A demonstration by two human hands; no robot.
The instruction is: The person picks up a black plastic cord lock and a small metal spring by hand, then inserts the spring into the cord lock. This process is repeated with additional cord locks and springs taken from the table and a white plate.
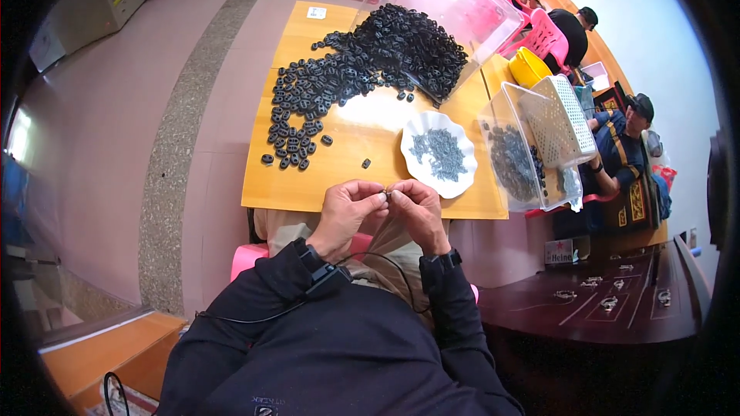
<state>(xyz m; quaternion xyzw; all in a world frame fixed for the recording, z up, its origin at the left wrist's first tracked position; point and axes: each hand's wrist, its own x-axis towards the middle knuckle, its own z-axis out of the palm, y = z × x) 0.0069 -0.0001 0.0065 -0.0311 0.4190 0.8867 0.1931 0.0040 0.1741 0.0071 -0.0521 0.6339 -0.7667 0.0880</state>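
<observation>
My left hand (348,212) and my right hand (418,212) meet just off the table's near edge, fingertips pinched together. Between them is a small dark piece (386,192), mostly covered by the fingers; its kind I cannot make out. A single black oval part (366,163) lies on the wooden table just beyond my hands. To the right, a white scalloped plate (410,125) holds many small grey pieces, too tiny to name. Black oval parts with holes (297,135) spread over the table's left side, joining a big heap (408,46) further back.
A large clear bin (493,19) lies behind the heap, its open side toward it. On the right are a clear tub (493,104) of dark parts, a white perforated basket (570,119) and a yellow bowl (529,69). Other people sit along the right wall on pink chairs (546,35).
</observation>
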